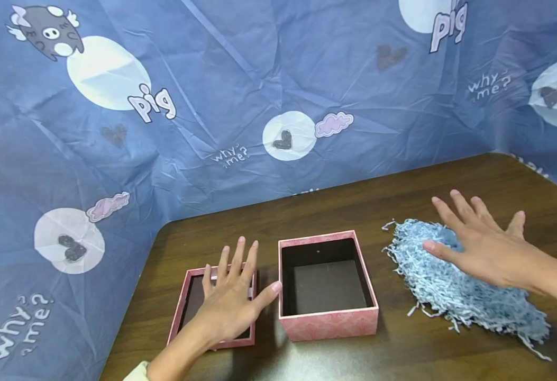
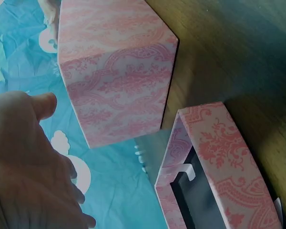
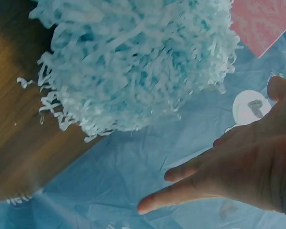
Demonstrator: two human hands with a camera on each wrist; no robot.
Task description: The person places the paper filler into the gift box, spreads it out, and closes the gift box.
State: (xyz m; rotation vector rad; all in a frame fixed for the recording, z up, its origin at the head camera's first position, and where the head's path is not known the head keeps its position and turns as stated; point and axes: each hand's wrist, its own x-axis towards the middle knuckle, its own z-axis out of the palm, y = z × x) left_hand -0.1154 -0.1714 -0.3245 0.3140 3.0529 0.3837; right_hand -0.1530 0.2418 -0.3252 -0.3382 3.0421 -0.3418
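Observation:
In the head view a pink patterned box (image 1: 330,324) with a dark inside stands uncovered at the middle of the table. Left of it lies its shallow pink lid (image 1: 233,343), dark inside turned up. Over this lid hovers my left hand (image 1: 230,312), fingers spread, holding nothing; its thumb overlaps the box's left edge in this view. A heap of light blue shredded paper (image 1: 449,296) lies to the right of the box. Above the heap my right hand (image 1: 492,251) is spread with straight fingers. The right wrist view shows that hand (image 3: 243,162) apart from the shredded paper (image 3: 138,62).
The brown wooden table (image 1: 402,349) has its far edge against a blue printed cloth (image 1: 240,79) that hangs behind and along both sides. A few loose paper strands (image 1: 390,224) stick out around the heap. A narrow strip of tabletop separates the lid from the box.

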